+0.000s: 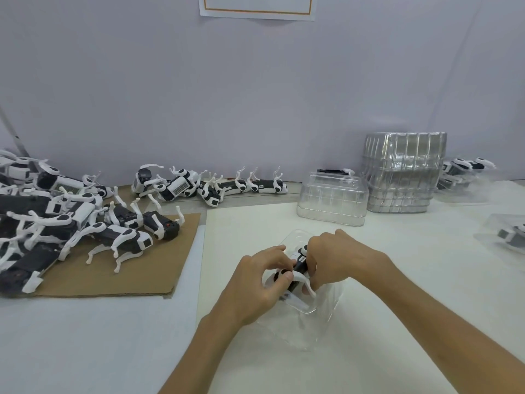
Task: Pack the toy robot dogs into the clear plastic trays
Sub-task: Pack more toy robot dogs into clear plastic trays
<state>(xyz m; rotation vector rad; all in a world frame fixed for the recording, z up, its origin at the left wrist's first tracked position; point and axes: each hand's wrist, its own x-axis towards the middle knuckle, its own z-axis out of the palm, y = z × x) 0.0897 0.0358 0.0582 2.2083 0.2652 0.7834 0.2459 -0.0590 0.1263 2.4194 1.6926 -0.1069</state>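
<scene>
Now toy robot dog between left hand, right hand.

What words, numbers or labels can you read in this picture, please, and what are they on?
Nothing is legible.
Barcode sticker on the toy robot dog at the back: bars only, digits blurred.
Small label on the held toy robot dog: too small to read.
Paper sheet on the wall: orange border, no writing visible.

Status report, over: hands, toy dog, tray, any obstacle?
Left hand and right hand both hold one black-and-white plastic toy robot dog. Dog over clear plastic tray, seating unclear. No obstacle near tray.
</scene>
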